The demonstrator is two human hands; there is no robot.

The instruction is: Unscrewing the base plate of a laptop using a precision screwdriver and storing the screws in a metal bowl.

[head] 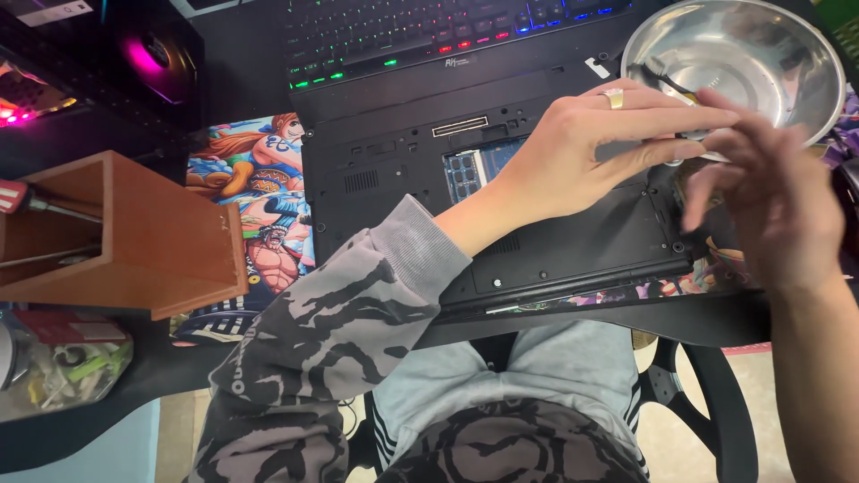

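Note:
A black laptop lies upside down on the desk, with a small hatch open over blue memory modules. My left hand, in a grey camouflage sleeve and wearing a ring, reaches across the laptop. Its fingers stretch to the rim of a shiny steel bowl at the top right. My right hand is blurred, fingers apart, just below the bowl and touching the left fingertips. Something small and dark sits where the fingertips meet. I cannot tell which hand has it.
A backlit keyboard lies behind the laptop. A cartoon-printed mat covers the desk. At the left stands a wooden box with a red-handled screwdriver. A clear container of small parts sits below it. A chair base shows below the desk edge.

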